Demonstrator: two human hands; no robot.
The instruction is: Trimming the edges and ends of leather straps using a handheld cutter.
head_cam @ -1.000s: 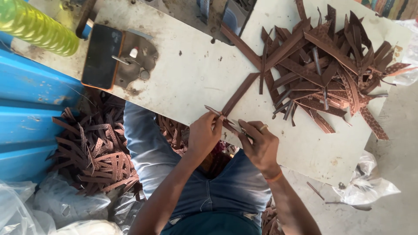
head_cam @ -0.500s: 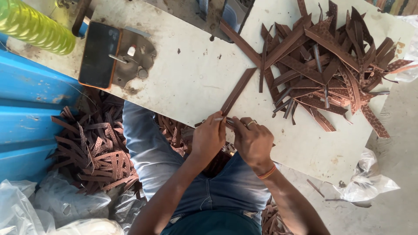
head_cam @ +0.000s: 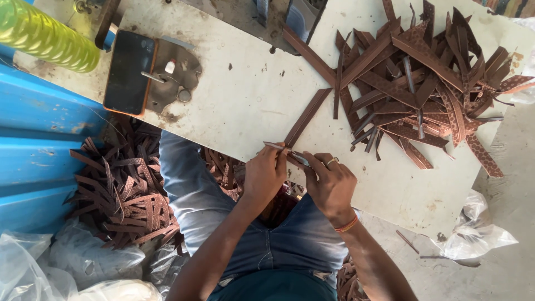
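My left hand and my right hand meet at the near edge of the white worktable. Together they pinch the near end of a long brown leather strip that lies slanting up the table. A thin metal tool pokes out between the fingers of my left hand. My right hand wears a ring and an orange wristband. A big heap of brown leather strips lies on the table at the upper right.
A black phone and a metal plate lie at the table's left. A yellow-green bottle is top left. Cut strips litter the floor beside a blue panel. Plastic bags lie at the right and lower left.
Both hands have drawn closer together at the table edge and closed on the near end of the single strip. The heap has not moved.
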